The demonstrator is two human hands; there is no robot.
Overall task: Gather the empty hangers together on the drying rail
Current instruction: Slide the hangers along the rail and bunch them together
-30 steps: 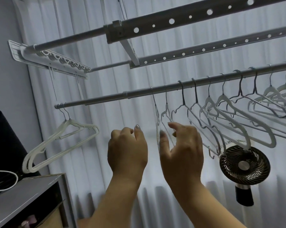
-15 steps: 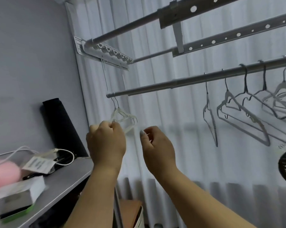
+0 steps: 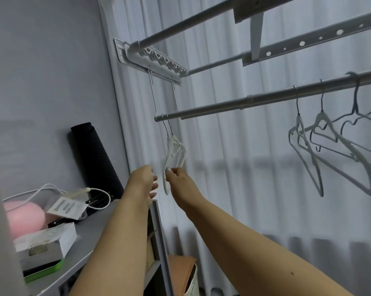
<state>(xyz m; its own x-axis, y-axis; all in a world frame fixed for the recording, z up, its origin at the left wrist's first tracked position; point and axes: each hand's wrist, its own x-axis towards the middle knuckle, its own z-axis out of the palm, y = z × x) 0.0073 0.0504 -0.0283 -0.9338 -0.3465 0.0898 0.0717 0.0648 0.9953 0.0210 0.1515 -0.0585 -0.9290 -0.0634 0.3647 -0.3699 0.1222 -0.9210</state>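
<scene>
A grey drying rail (image 3: 265,99) runs from centre left up to the right edge. Two white hangers (image 3: 174,149) hang close together at its left end, seen nearly edge-on. My right hand (image 3: 180,180) pinches their lower part with the fingertips. My left hand (image 3: 144,181) is just left of them, fingers apart, beside the lowest hanger tip; I cannot tell if it touches. Several more empty hangers (image 3: 329,150), grey and white, hang bunched on the rail's right part, well apart from the white pair.
A grey shelf top (image 3: 94,227) at lower left carries a pink object (image 3: 24,216), a box (image 3: 45,244), a white cable and a black roll (image 3: 94,159). Perforated upper rails (image 3: 308,41) cross overhead. White curtains hang behind.
The view swung left. Both hands went from the bunched hangers to the white pair at the rail's left end, and my right hand closed its fingertips on them.
</scene>
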